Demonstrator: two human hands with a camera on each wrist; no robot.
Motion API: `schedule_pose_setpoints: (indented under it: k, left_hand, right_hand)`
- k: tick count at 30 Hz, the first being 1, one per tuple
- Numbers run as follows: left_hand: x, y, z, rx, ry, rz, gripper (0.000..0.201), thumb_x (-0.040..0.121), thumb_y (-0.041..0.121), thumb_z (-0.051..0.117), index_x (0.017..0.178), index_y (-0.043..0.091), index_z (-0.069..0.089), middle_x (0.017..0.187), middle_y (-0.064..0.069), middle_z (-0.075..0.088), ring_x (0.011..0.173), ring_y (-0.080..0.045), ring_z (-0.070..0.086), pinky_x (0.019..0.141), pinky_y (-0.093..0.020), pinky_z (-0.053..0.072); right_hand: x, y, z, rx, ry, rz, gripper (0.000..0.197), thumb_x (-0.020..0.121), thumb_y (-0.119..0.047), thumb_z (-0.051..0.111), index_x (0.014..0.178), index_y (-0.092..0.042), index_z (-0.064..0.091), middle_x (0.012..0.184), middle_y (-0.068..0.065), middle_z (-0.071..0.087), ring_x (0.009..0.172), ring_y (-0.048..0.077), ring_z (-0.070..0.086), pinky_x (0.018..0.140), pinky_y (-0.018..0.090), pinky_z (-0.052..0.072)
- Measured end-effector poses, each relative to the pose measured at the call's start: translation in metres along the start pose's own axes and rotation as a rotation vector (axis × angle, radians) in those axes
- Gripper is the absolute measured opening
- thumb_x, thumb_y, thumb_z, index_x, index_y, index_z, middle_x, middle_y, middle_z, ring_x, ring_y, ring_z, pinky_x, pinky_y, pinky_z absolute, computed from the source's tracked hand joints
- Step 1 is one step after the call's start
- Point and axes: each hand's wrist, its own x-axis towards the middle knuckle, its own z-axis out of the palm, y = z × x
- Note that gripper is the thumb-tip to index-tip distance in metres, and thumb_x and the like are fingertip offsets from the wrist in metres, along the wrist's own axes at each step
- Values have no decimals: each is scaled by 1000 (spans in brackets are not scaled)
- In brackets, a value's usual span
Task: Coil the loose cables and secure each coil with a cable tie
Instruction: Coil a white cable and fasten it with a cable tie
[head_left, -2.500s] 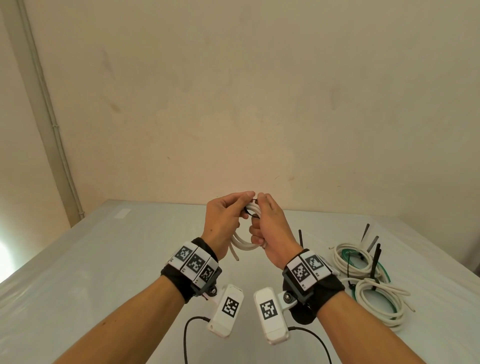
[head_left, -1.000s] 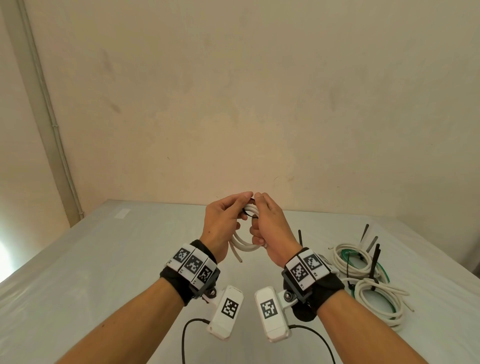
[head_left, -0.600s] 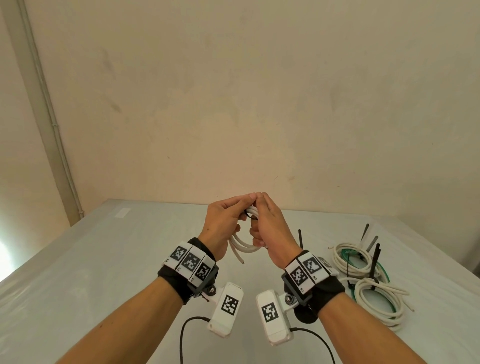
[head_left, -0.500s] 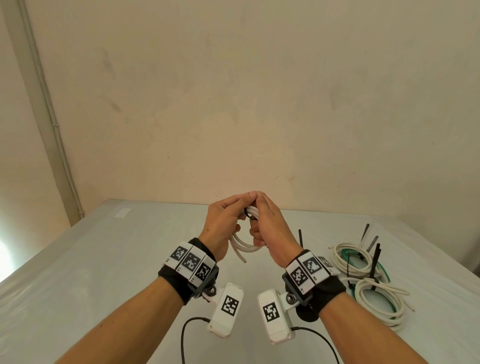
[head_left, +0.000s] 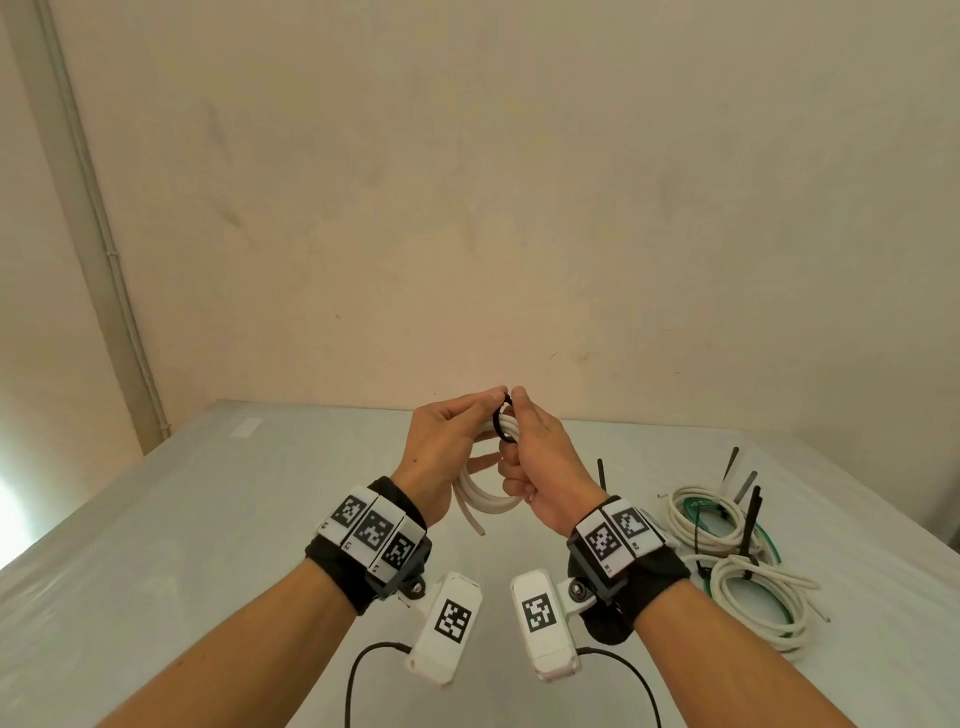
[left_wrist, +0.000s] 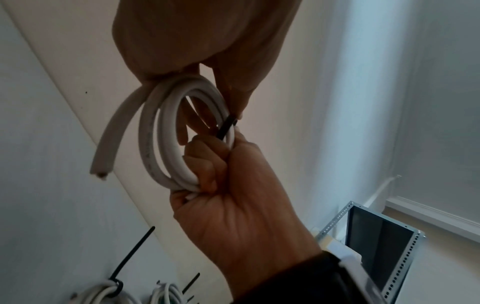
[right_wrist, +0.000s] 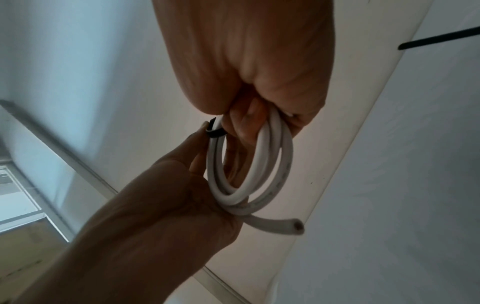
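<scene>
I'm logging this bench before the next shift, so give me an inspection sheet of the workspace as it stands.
Surface: pale table, covered with a sheet.
Job's things: white cable coil held above the table, black cable tie looped round it; one cable end hangs free.
Clutter: nothing seen.
Grippers: right hand grips the coil; left hand pinches at the tie.
Cables: two tied coils lie on the table at right, tie tails sticking up.
Surroundings: beige wall; metal rack in the left wrist view.
</scene>
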Motion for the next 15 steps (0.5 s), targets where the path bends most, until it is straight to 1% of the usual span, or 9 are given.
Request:
schedule_pose_setpoints:
  k: [1,3,5,7,9,12,13,15]
  left_hand:
    - [-1,-1,0,-18,-4,-4,21,96,25,72,110,12,81,104,-11,80,101,-24,75,84,-41,64]
    - [0,-1,1,-53,12,0,20,95,20,72,112,11,79,104,-12,79,101,-24,76,85,-42,64]
    - [1,-3,0,-93,27,-1,20,94,15,74,112,9,79,105,-14,79,98,-23,76,84,-40,63]
    - [2,-5,0,-111,44,9,19,94,14,74,111,6,78,106,-16,78,99,-24,75,86,-39,63]
    - [2,-8,-1,-96,84,42,17,95,16,74,108,6,78,106,-16,78,97,-24,75,88,-40,63]
    - [2,-12,0,-78,146,93,13,94,14,74,103,7,80,106,-17,76,95,-23,76,86,-37,63]
    - [2,-13,0,-77,159,98,12,93,13,74,102,7,80,106,-18,76,97,-25,76,87,-38,63]
    - [2,-13,-1,-75,174,99,12,93,12,75,102,7,80,107,-18,76,100,-28,75,91,-42,62]
  right_hand:
    - [0,2,1,-14,4,-11,45,109,-51,37,107,-15,63,60,-1,28,47,11,22,47,28,17]
    - [1,4,2,-38,15,-30,49,109,-51,36,114,-9,60,60,-1,28,47,11,23,47,28,17]
    - [2,4,1,-49,24,-28,48,109,-51,36,116,-9,58,60,-2,27,48,11,22,47,28,17]
    - [1,5,1,-59,18,-29,45,109,-52,35,115,-13,59,61,-2,27,47,11,22,47,28,16]
    - [-1,5,2,-84,10,-57,41,108,-53,37,115,-18,58,58,-4,30,46,11,23,46,27,17]
    - [-6,4,4,-153,15,-108,28,106,-52,47,114,-31,63,51,-16,43,42,8,30,43,24,23]
    - [-6,4,4,-148,12,-108,25,105,-51,50,114,-32,65,51,-18,44,43,8,31,43,24,24]
    - [-6,4,4,-104,-8,-97,23,105,-47,53,114,-30,66,52,-15,40,43,9,29,44,25,21]
